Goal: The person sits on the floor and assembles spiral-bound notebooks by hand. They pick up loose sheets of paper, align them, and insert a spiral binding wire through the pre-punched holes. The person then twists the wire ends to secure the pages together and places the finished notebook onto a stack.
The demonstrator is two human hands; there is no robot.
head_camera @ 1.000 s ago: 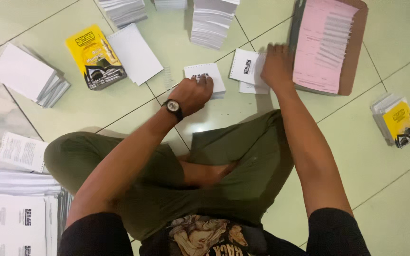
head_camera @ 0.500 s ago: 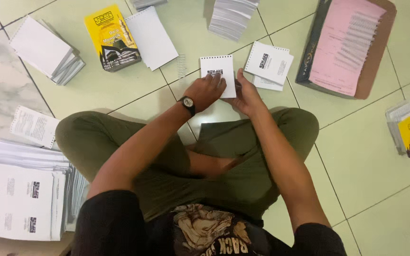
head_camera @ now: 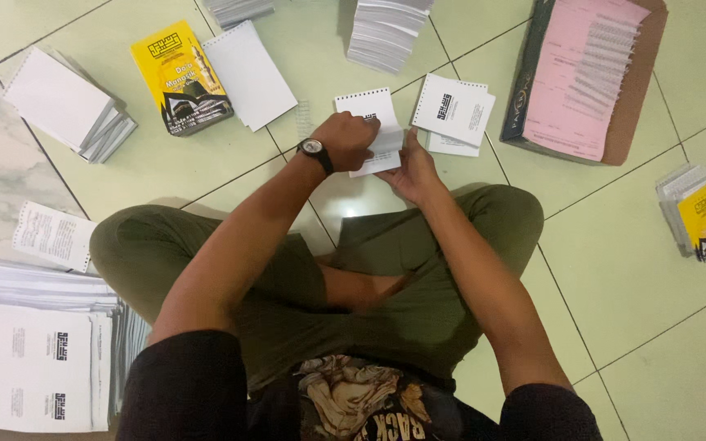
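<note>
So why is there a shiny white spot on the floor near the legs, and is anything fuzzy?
Head view: the spot is lamp glare on the glossy floor tile; left hand and right hand look slightly soft, holding the white punched booklet; the paper stacks at the left edge look stretched.

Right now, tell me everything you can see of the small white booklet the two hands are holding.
The small white booklet is a thin stack of white paper sheets with a row of punched holes along its top edge and a small dark printed emblem on the front. It is held just above the pale green tiled floor, ahead of the crossed legs. The left hand covers its lower left part from above; the right hand supports its lower right edge. No binding coil is visible in it.
</note>
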